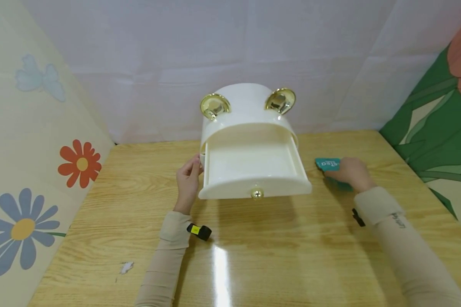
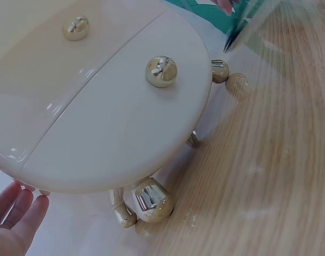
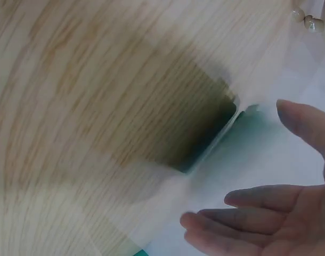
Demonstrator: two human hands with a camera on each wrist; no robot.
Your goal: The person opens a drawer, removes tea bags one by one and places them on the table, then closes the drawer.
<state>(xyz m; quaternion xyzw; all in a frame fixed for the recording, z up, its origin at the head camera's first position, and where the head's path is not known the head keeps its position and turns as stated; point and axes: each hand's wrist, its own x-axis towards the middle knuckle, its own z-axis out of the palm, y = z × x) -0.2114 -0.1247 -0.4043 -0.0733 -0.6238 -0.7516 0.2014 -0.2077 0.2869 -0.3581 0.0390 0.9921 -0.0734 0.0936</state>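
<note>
A white cabinet (image 1: 249, 100) with two gold ears stands on the table, its upper drawer (image 1: 253, 157) pulled out toward me. Gold ball knobs (image 2: 161, 72) sit on its front. At the cabinet's left side is my left hand (image 1: 188, 179), with extended fingers (image 2: 26, 216) at the edge of the curved front in the left wrist view. My right hand (image 1: 351, 172) overlaps a teal tea packet (image 1: 328, 163) right of the cabinet. In the right wrist view, its fingers (image 3: 258, 213) are spread away from the thumb, near the packet's blurred dark edge (image 3: 211, 140).
The wooden table (image 1: 253, 256) reaches to a white cloth backdrop (image 1: 157, 64). Flower-painted panels (image 1: 42, 170) stand along both sides. A pale torn patch (image 1: 126, 267) shows at the front left. Gold feet (image 2: 153, 200) raise the cabinet off the tabletop.
</note>
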